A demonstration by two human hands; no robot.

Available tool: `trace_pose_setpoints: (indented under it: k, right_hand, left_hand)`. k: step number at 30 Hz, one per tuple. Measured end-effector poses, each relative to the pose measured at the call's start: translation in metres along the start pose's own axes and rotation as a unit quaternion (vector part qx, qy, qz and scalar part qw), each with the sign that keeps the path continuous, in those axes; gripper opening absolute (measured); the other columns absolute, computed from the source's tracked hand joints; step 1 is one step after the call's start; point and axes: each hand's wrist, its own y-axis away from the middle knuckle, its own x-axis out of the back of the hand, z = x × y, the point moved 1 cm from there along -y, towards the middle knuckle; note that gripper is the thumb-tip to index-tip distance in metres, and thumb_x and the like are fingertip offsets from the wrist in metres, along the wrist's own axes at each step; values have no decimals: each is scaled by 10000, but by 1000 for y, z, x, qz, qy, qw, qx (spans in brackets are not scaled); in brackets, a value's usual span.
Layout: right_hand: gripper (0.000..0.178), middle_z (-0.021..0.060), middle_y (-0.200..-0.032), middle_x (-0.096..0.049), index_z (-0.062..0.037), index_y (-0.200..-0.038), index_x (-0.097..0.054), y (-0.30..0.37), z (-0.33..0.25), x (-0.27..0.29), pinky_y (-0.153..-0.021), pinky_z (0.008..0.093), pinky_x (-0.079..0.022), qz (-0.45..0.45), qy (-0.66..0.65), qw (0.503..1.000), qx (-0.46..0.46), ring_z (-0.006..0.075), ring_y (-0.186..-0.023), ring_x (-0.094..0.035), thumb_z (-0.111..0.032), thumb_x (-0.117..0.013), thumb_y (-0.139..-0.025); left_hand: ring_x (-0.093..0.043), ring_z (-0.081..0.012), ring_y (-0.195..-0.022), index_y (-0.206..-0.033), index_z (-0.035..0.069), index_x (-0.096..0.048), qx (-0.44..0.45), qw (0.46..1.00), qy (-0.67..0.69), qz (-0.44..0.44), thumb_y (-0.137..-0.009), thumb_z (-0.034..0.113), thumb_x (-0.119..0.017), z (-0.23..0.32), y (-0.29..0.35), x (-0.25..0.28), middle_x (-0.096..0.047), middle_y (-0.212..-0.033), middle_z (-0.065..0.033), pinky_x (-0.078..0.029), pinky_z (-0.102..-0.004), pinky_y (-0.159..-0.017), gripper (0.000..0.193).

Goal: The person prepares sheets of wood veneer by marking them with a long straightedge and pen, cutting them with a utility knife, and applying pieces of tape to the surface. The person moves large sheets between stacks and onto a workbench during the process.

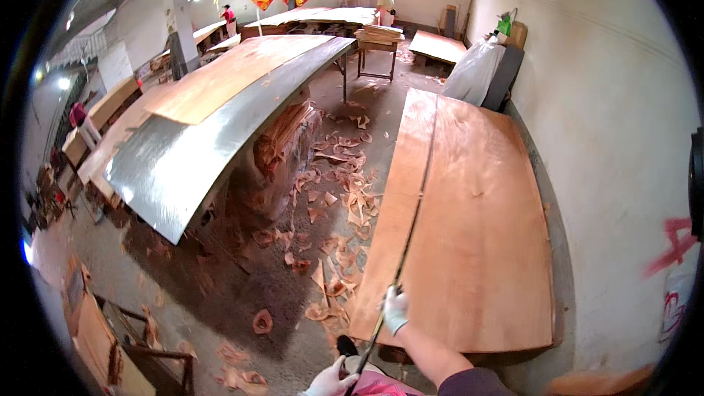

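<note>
A long, thin dark pole (416, 224) runs from my body forward over a large reddish-brown wood sheet (484, 249) lying low beside the right wall. My right hand (396, 309), in a white glove, is closed round the pole above the sheet's near left part. Lower down, near my body, my left hand (330, 379), also gloved in white, is closed at the pole's near end. The far end of the pole reaches toward the sheet's far edge; whether it touches the surface I cannot tell.
Curled veneer scraps (345, 198) litter the floor left of the sheet. A long metal-topped table (172, 169) carries another wood sheet (242, 73). A wooden frame (139, 337) stands at lower left. Plastic-covered goods (475, 70) lean by the wall; a person (384, 4) works far back.
</note>
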Motion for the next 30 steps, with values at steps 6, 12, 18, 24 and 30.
trace_pose_setpoints:
  k: [6,12,18,24,30]
  right_hand:
    - [366,48,-496,-466,-68,-715,-475,-122,-73,-11,-300,349,-386,36,-15,993,-109,203,-345,-480,-355,-516,-938]
    - [371,32,-524,-467,-79,-766,-467,-134,-150,-109,-301,334,-359,60,-52,997,17,170,-344,-441,-394,-534,-951]
    - [347,41,-575,-499,-81,-827,-500,-48,-236,-336,-341,320,-399,-107,-224,969,-3,157,-393,-472,-398,-523,-966]
    - [330,38,-656,-552,-61,-1038,-579,-4,-231,-501,-450,333,-480,-318,-205,925,-30,150,-504,-539,-377,-495,-993]
    - [299,74,-872,-669,-96,-1090,-573,-1,-205,-631,-404,241,-379,-499,162,851,5,89,-544,-523,-369,-528,-975]
  left_hand:
    - [-656,-349,-891,-1362,55,-483,83,976,-132,150,-850,428,-656,-119,13,75,-668,-1003,-237,-506,-436,-807,657]
    - [-570,-279,-1167,-1264,42,-572,66,949,89,294,-937,333,-583,-82,-9,176,-615,-1235,-168,-426,-356,-1001,438]
    - [-647,-370,-989,-1400,-54,-340,-57,954,-74,287,-867,434,-631,-31,-93,264,-673,-1028,-229,-491,-394,-880,779]
    - [-678,-318,-779,-936,37,-691,123,921,91,358,-854,382,-635,-73,-101,365,-690,-798,-158,-503,-398,-686,358]
    - [-657,-317,-678,-760,47,-688,218,862,35,456,-797,447,-669,-180,-71,479,-663,-694,-144,-490,-419,-630,403]
